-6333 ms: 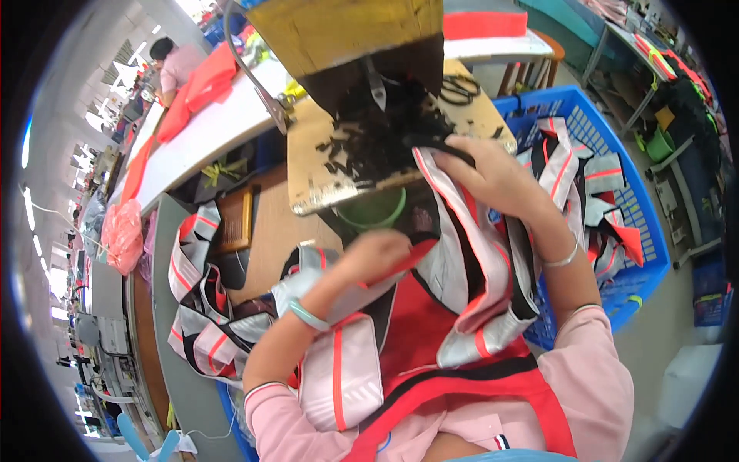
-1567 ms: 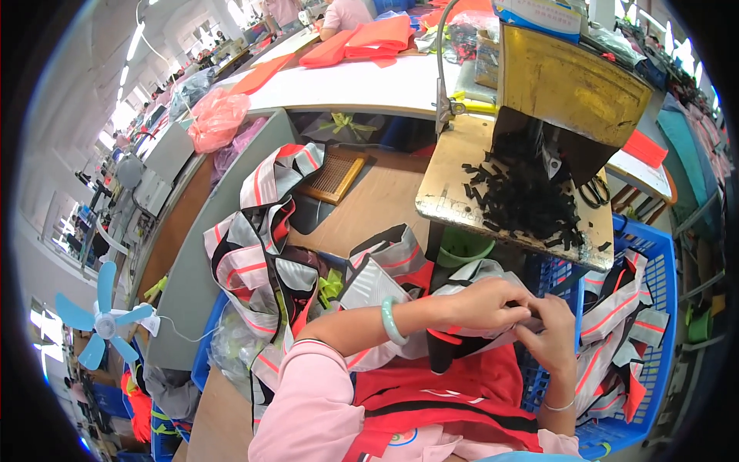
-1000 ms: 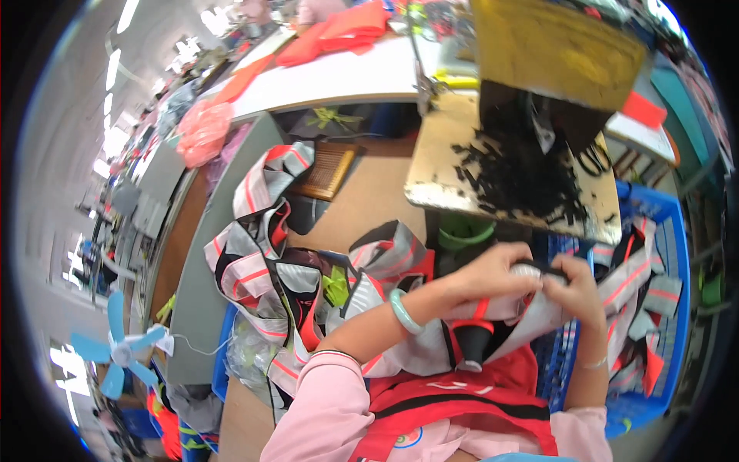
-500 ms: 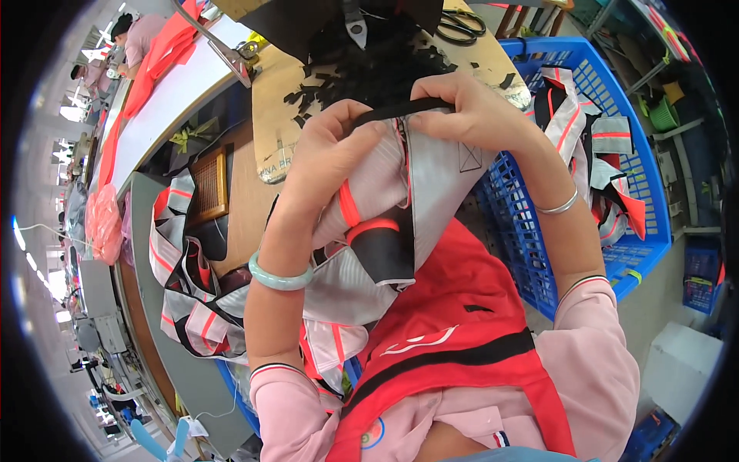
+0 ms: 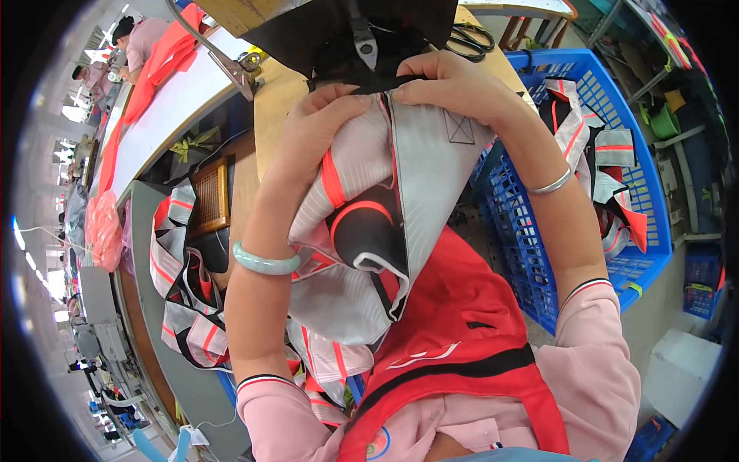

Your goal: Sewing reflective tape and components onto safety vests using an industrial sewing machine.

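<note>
A grey-white sewn fabric piece (image 5: 435, 177) with neon-orange stripes and black trim hangs between my two hands. My left hand (image 5: 319, 119) pinches its black top edge on the left, thumb toward me. On the right, my right hand (image 5: 454, 86) pinches the same edge. That edge lies just below a pointed metal tip (image 5: 367, 52) on a dark machine (image 5: 285, 35); whether they touch, I cannot tell. The piece's lower part drapes over my red apron (image 5: 462, 308). Both hands' fingertips are partly hidden by the cloth.
Black-handled scissors (image 5: 471, 40) lie on the wooden worktop (image 5: 277, 100). A blue plastic basket (image 5: 650, 208) with similar striped pieces stands at my right. More striped pieces (image 5: 181, 269) are heaped at my left, by a grey cabinet (image 5: 158, 208). Other people work at the far left.
Both hands have moved the fabric's black edge farther away, up to the metal tip. The piece now covers most of the black scraps on the worktop, and its lower flap has shifted.
</note>
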`<state>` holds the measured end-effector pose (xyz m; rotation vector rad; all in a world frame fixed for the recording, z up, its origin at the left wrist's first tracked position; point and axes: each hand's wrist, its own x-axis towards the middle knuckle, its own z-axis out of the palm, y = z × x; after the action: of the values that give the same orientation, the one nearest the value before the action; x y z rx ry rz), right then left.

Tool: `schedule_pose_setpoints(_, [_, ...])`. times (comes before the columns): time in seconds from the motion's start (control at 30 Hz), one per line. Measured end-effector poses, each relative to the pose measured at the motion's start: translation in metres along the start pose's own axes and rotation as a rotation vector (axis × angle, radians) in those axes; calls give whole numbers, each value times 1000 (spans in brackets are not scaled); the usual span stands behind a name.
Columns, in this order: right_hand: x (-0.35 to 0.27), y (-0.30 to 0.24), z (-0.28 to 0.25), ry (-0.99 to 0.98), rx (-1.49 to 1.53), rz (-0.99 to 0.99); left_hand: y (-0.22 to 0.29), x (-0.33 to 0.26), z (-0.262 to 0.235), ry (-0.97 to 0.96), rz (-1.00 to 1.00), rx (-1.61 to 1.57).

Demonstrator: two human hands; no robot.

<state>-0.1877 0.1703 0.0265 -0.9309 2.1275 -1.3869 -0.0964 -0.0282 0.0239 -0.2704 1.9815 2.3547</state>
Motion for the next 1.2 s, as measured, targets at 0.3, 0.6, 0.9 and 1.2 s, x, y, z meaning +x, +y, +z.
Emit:
schedule_pose_setpoints(0.3, [13,6,-4,13,136,107,4,21,-6,-20,-41,10])
schedule_pose_setpoints(0.6, [21,14,-1,46,118,35,5,20,-7,56,-54,-34])
schedule_pose_setpoints(0.9, [22,18,-1,163,196,16,1,27,1,80,-40,-120])
schedule_pose_setpoints(1.2, [-44,24,-27,-139,-263,-176,-4,-15,-14,29,-73,322])
